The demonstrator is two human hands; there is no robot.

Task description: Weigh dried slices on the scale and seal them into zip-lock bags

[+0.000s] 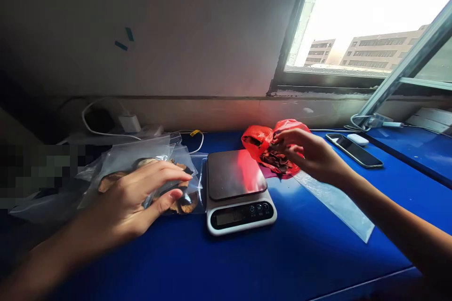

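Observation:
My left hand (144, 195) hovers over clear plastic bags (130, 160), its fingers stretched out and thumb apart, holding nothing. Brown dried slices (187, 204) show through the plastic beneath it. A kitchen scale (236, 178) with a dark square platform and a white body stands between my hands; its display is too dim to read. At the mouth of a red plastic bag (257, 136), my right hand (296, 148) has its fingers pinched together. Dark dried pieces (277, 162) fill that bag. What sits between the right fingertips is too small and dark to name.
A flat clear bag (339, 207) lies under my right forearm on the blue table (169, 263). To the right are a phone (355, 150) and a white earbud case (358, 139). A white charger (129, 122) with cable stands against the wall, and a window (353, 23) opens above.

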